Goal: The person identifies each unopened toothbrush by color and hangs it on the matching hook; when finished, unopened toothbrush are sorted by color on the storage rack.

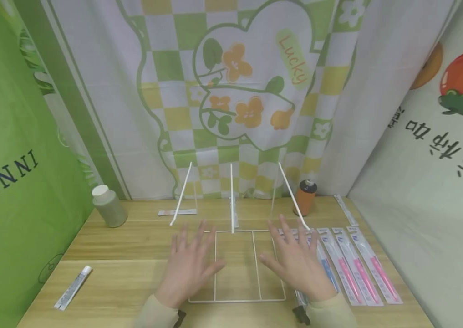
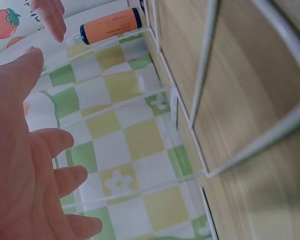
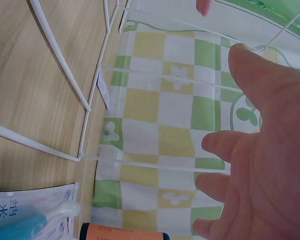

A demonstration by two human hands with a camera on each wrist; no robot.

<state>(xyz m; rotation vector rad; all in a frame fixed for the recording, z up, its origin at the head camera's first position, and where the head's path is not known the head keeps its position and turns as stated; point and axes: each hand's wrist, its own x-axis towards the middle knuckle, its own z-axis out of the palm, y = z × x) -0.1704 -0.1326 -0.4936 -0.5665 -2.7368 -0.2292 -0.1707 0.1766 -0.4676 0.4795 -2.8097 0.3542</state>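
A white wire rack [image 1: 237,301] stands on the wooden table, its rectangular base low and its bare prongs rising toward the curtain. Over the left side of that base hovers my left hand [image 1: 188,269], fingers spread and holding nothing. My right hand [image 1: 297,264] is spread over the right side, palm down, also without anything in it. Packaged toothbrushes [image 1: 348,278] lie in a row beside the right hand, some partly hidden under it. In the left wrist view the palm and spread fingers [image 2: 57,182] are apart from the rack wires.
An orange bottle [image 1: 306,198] stands behind the rack on the right. A greyish bottle with a white cap [image 1: 110,207] is at the back left, and a white tube [image 1: 73,288] lies front left. Flat packets [image 1: 178,212] lie near the curtain. Fabric hangs on three sides.
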